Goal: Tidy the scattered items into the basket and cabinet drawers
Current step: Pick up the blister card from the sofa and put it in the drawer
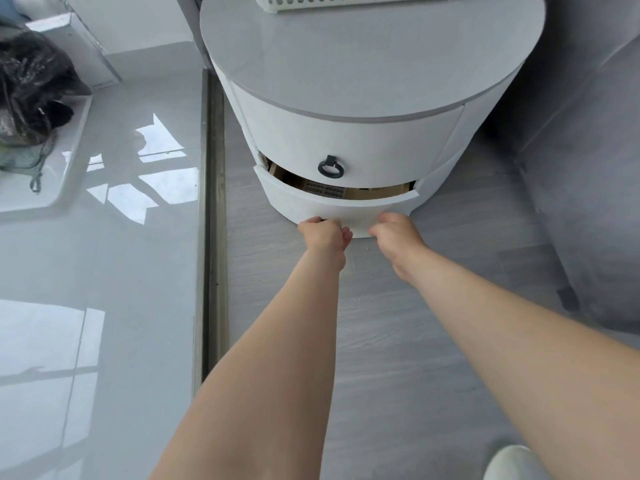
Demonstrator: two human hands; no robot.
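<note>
Reaching down to the round white cabinet [346,133], both hands meet the front of the lower drawer [332,206], which stands slightly open. The left hand [323,235] has its fingers curled at the drawer's bottom edge, seemingly gripping something there, though what cannot be told. The right hand [394,232] is curled against the same front. A perforated item [323,189] shows inside the gap. The white basket [346,0] sits on the cabinet top. The upper drawer's ring handle [330,167] hangs free.
</note>
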